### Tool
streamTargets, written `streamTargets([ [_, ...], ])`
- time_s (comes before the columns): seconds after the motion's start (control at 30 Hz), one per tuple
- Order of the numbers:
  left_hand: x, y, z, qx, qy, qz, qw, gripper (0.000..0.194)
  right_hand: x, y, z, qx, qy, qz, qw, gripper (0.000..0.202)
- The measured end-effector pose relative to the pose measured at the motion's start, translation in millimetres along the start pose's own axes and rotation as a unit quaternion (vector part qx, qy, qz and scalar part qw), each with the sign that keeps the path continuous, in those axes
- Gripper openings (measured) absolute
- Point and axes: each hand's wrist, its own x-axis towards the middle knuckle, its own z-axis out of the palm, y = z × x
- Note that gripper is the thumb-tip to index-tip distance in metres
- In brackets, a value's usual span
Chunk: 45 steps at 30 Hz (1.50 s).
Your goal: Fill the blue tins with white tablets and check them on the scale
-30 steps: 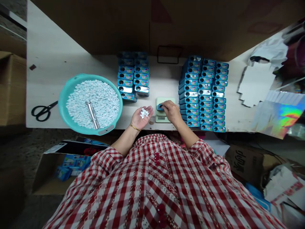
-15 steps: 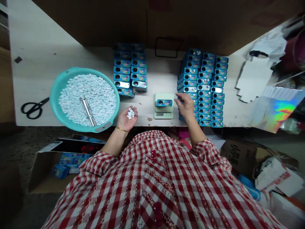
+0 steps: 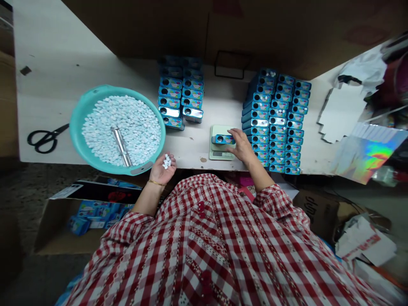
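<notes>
My left hand (image 3: pixel 163 169) is palm up beside the turquoise basin (image 3: pixel 76 127), its fingers curled round a small heap of white pieces (image 3: pixel 167 161). Many more white pieces fill the basin, and a shiny metal cylinder (image 3: pixel 121 145) lies on them. A blue tin (image 3: pixel 224 139) with a dark round hole sits on the small pale green scale (image 3: pixel 222 128). My right hand (image 3: pixel 241 147) reaches in from the right, thumb and fingers around the right end of that tin.
Rows of blue tins (image 3: pixel 181 92) stand left of the scale, more tins (image 3: pixel 276 123) to the right. Black scissors (image 3: pixel 46 139) lie at far left. A large cardboard box (image 3: pixel 165 29) stands behind. White cut card (image 3: pixel 342 111) and shiny sheets (image 3: pixel 366 148) lie at right.
My right hand has moved left from beside the scale onto the tin. My left hand has shifted left toward the basin with the white pieces. The whole view has shifted slightly.
</notes>
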Motion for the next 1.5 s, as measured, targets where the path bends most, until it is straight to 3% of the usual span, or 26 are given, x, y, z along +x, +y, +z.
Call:
streamTargets([
  [0.17, -3, 4, -3.7, -0.019, 0.002, -0.005, 1.0, 0.027, 15, -11, 6, -0.002, 0.013, -0.014, 1.0, 0.034],
  [0.4, -3, 3, 0.9, -0.016, -0.015, -0.017, 1.0, 0.025, 93, -73, 54, -0.014, -0.01, 0.026, 1.0, 0.041],
  [0.5, -2, 1, 3.8, -0.008, -0.019, -0.022, 1.0, 0.027, 96, -75, 61, 0.009, 0.004, 0.039, 0.999, 0.038],
  [0.6, 0, 1, 4.8, 0.004, -0.023, -0.03, 0.999, 0.027, 46, -46, 37, -0.003, 0.081, 0.025, 0.996, 0.028],
  [0.7, 4, -1, 6.7, 0.019, -0.023, -0.042, 0.999, 0.026, -40, -3, -3, -0.085, 0.122, 0.051, 0.988, 0.023],
  [0.8, 7, -7, 14.2, 0.035, -0.023, -0.053, 0.998, 0.027, -113, 33, -25, -0.194, 0.039, 0.086, 0.976, 0.021],
  [0.87, 7, -12, 22.6, 0.049, -0.025, -0.06, 0.997, 0.027, -138, 48, -25, -0.245, -0.016, 0.099, 0.964, 0.02],
  [0.93, 6, -17, 31.8, 0.062, -0.029, -0.065, 0.996, 0.026, -145, 52, -21, -0.275, -0.034, 0.098, 0.956, 0.019],
  [1.07, 3, -24, 44.1, 0.071, -0.044, -0.069, 0.994, 0.026, -133, 29, -24, -0.29, -0.016, 0.037, 0.956, 0.018],
  [1.2, 1, -30, 48.8, 0.073, -0.039, -0.066, 0.994, 0.026, -90, -12, -30, -0.262, -0.023, -0.045, 0.964, 0.02],
  [1.37, -3, -39, 54.2, 0.071, -0.042, -0.058, 0.995, 0.024, -17, -33, -13, -0.234, -0.071, -0.091, 0.966, 0.025],
  [1.5, -4, -44, 55.0, 0.08, -0.07, -0.068, 0.992, 0.022, 1, -52, 3, -0.174, -0.041, -0.093, 0.979, 0.026],
])
